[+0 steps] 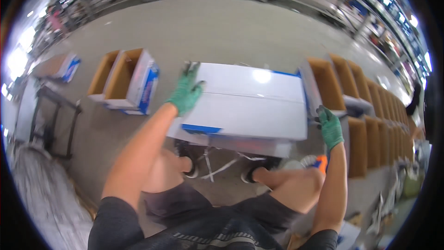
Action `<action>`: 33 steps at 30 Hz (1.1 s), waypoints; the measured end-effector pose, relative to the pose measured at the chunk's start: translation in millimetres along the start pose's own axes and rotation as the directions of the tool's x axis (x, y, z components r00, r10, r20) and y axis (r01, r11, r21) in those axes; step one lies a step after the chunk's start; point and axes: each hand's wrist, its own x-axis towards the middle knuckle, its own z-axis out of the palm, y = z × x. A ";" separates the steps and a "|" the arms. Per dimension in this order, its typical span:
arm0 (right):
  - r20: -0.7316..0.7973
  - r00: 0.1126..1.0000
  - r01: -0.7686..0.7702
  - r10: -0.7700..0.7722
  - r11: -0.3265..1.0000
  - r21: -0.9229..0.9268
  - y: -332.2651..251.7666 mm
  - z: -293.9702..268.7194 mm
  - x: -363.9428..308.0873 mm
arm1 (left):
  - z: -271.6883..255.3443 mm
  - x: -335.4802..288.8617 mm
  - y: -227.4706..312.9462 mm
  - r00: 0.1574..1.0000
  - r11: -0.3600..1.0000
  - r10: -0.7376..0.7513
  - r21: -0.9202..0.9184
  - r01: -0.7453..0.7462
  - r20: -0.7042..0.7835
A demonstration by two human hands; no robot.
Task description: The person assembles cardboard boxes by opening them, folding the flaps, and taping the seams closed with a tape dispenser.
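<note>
In front of my knees lies a flat white cardboard box (252, 111) with blue patches, its top flaps meeting at a seam across the middle. My left hand (187, 93), in a green glove with dark fingertips, rests at the box's left edge, fingers spread. Off the right side, a little apart from the box, is my right hand (329, 127) in a matching glove. Its fingers are slightly bent and apart, and nothing shows in them. It is near the front corner of an open-topped carton (315, 85), brown inside.
Rows of open cartons (358, 148) stretch away on the right. Two more open cartons (132, 78) stand on the left, near a dark metal frame (58, 120). White strips (215, 173) lie between my feet. An orange thing (321, 163) is by my right knee.
</note>
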 end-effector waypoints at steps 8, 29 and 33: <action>0.225 0.966 -0.174 0.132 0.968 0.181 -96.0 76.2 25.6 | 6.1 -2.4 -15.7 0.909 0.278 -0.355 -0.904 0.325 0.218; 0.184 0.771 0.482 -0.610 0.747 0.459 -206.7 143.4 37.8 | -200.2 -117.9 -120.4 0.643 0.166 -0.571 -0.695 0.699 0.511; 0.124 0.796 0.398 -0.593 0.666 0.631 -225.6 172.6 43.2 | -203.0 -146.5 -135.6 0.583 0.006 -0.713 -0.828 0.560 0.389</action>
